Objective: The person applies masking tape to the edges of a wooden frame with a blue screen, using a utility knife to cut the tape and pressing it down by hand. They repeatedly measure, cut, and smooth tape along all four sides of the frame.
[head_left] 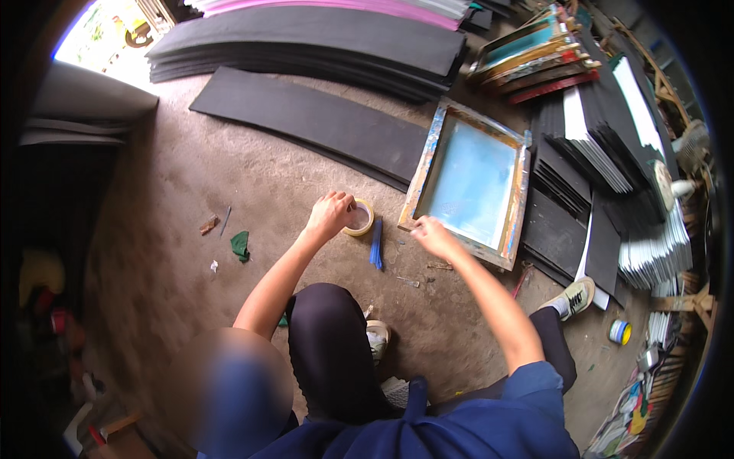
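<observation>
Left hand (pixel 332 216): tape roll (pixel 370 222) gripped at its left rim, left of the screen-printing frame (pixel 472 180). Blue strips (pixel 376 246) could be snagged if roll gets dragged. Right hand (pixel 434 237) curled by frame corner; pinched item can't be told. Mesh could be scuffed by a slip.

Dim room, daylight glaring through an opening (pixel 103 38) at upper left.
I see sheen on the blue screen (pixel 470 180), the left sleeve (pixel 241 394) smeared, edges bending, corners black.
</observation>
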Demonstrator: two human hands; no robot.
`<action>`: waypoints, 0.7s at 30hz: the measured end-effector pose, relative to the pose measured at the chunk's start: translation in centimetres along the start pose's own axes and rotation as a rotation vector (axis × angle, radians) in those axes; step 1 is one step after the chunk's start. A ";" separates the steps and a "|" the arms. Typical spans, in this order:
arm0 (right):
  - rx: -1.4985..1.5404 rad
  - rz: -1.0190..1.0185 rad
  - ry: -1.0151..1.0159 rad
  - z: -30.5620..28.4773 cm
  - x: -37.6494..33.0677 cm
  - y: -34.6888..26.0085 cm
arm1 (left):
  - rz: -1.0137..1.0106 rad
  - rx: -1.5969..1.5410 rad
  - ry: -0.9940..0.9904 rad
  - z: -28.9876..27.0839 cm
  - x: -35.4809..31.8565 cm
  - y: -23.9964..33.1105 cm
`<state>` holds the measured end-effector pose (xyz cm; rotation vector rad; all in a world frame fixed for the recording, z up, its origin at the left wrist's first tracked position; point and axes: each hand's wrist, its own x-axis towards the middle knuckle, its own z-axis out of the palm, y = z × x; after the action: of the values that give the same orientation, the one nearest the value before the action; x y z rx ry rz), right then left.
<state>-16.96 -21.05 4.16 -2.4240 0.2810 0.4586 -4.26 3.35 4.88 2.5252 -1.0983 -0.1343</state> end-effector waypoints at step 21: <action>-0.168 0.088 0.775 -23.3 -22.2 12.2 | 0.143 -0.148 0.177 -1.6 4.0 13.4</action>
<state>-35.17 -43.32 23.04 -2.6617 0.6969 -0.4681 -10.35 -7.37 11.70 2.2717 -1.1484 0.0444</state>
